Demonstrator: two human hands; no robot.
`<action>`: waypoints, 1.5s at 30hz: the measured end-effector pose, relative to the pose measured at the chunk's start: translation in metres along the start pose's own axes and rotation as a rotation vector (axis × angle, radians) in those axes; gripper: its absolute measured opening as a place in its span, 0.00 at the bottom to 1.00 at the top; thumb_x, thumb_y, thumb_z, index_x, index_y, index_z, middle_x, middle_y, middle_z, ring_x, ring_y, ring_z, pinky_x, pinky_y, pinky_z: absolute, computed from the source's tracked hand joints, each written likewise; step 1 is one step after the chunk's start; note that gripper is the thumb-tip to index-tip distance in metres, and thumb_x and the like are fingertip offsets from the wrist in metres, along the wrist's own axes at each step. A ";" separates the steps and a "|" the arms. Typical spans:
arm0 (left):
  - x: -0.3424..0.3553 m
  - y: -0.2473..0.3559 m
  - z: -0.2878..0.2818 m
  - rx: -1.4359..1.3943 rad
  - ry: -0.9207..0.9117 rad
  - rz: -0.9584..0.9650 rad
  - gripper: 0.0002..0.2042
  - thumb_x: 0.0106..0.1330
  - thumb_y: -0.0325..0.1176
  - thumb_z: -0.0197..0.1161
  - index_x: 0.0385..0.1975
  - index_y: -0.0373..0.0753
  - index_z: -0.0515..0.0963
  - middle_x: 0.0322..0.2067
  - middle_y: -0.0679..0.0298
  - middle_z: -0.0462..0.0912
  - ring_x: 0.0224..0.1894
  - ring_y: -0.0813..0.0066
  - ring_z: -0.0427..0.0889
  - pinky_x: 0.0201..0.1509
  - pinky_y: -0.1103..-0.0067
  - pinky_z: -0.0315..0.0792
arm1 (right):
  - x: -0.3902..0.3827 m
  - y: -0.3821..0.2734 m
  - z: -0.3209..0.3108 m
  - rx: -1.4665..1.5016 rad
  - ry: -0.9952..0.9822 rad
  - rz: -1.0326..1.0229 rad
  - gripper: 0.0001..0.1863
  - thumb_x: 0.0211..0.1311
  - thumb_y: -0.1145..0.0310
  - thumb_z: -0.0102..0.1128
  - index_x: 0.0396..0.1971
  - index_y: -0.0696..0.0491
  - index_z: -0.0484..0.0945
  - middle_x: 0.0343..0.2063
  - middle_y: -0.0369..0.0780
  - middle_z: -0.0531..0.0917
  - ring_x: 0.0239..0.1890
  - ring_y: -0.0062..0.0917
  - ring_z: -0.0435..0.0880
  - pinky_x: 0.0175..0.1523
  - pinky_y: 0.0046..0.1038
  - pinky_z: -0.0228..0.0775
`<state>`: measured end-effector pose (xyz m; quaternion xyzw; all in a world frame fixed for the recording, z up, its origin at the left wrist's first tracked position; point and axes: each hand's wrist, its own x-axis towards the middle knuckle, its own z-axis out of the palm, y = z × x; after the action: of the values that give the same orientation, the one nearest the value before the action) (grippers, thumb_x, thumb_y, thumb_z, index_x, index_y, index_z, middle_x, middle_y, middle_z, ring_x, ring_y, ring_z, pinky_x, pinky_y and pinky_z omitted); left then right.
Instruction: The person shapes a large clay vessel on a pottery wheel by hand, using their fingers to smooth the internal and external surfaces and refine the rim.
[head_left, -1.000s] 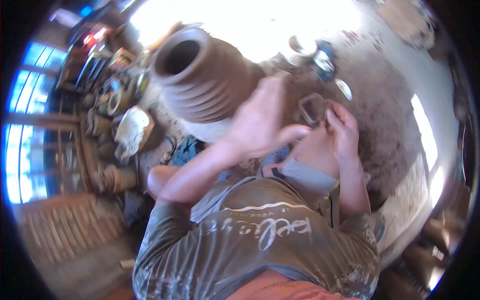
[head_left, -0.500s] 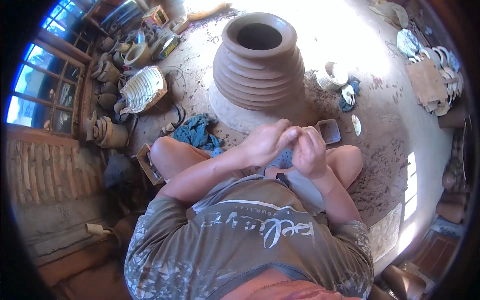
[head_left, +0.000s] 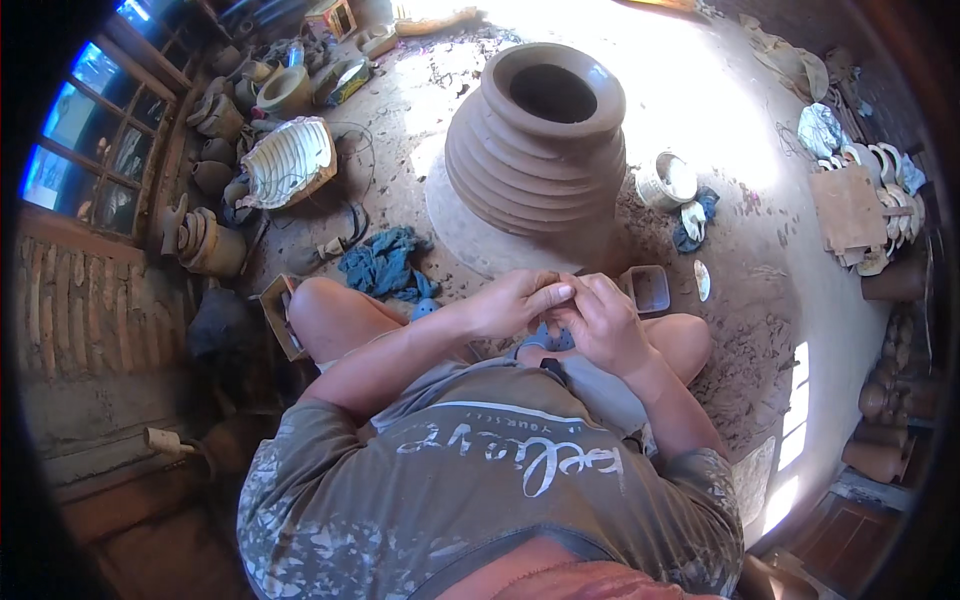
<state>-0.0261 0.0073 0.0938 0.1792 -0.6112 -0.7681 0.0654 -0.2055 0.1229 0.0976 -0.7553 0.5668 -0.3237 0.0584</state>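
Note:
My left hand (head_left: pixel 515 303) and my right hand (head_left: pixel 606 322) meet above my crossed legs, fingertips touching. The fingers of both are curled and pressed together; whatever is between them, if anything, is hidden or too small to make out. Just beyond them stands a large grey-brown clay pot (head_left: pixel 535 160) with ridged sides, a thick rounded rim and a wide dark mouth. It rests on a pale round base (head_left: pixel 470 235). Neither hand touches the pot.
Left of the pot lie a teal cloth (head_left: pixel 385 262) and a ribbed white mould (head_left: pixel 290 165). To the right are a clear plastic tub (head_left: pixel 648 290), a whitish bucket (head_left: pixel 660 185) and a small pale oval piece (head_left: pixel 702 281). Several pots line the window wall.
My right hand has turned, its fingers now lying lower and flatter against the left. The hands remain together. The whole view has shifted slightly, with the pot appearing farther right and tilted.

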 end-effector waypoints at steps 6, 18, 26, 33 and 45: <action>0.011 -0.003 -0.007 0.102 0.022 -0.077 0.28 0.83 0.56 0.50 0.54 0.31 0.78 0.36 0.64 0.83 0.33 0.79 0.82 0.33 0.81 0.75 | -0.010 0.002 0.001 -0.107 0.135 -0.019 0.14 0.60 0.73 0.70 0.45 0.60 0.83 0.36 0.45 0.81 0.39 0.40 0.84 0.43 0.38 0.79; 0.011 0.050 -0.006 0.833 0.472 0.409 0.19 0.75 0.33 0.55 0.61 0.30 0.78 0.39 0.60 0.87 0.41 0.74 0.83 0.48 0.77 0.77 | -0.140 0.075 -0.072 -0.555 0.372 0.647 0.11 0.59 0.65 0.69 0.40 0.52 0.87 0.41 0.40 0.85 0.45 0.34 0.85 0.51 0.38 0.79; 0.071 0.118 -0.129 1.456 0.927 0.622 0.29 0.80 0.55 0.53 0.72 0.42 0.70 0.73 0.49 0.60 0.71 0.51 0.70 0.75 0.57 0.66 | -0.425 0.178 -0.129 -1.099 0.023 1.548 0.22 0.63 0.56 0.70 0.53 0.51 0.83 0.46 0.47 0.87 0.52 0.46 0.87 0.58 0.44 0.79; 0.098 0.112 -0.142 1.302 0.782 0.508 0.24 0.83 0.45 0.50 0.64 0.33 0.80 0.71 0.52 0.71 0.72 0.57 0.71 0.75 0.66 0.64 | -0.428 0.246 -0.016 -0.354 -0.072 2.094 0.35 0.67 0.39 0.62 0.51 0.60 0.86 0.55 0.55 0.85 0.60 0.50 0.84 0.64 0.47 0.76; 0.093 0.116 -0.154 1.489 0.631 0.650 0.26 0.83 0.43 0.43 0.57 0.28 0.82 0.66 0.50 0.78 0.66 0.57 0.76 0.72 0.64 0.67 | -0.421 0.323 0.012 -0.371 -0.088 2.179 0.22 0.65 0.58 0.58 0.50 0.56 0.88 0.57 0.49 0.86 0.60 0.45 0.85 0.63 0.42 0.78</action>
<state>-0.0712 -0.1916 0.1580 0.1963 -0.9287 -0.0265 0.3136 -0.5248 0.3825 -0.2370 0.1404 0.9656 0.0184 0.2182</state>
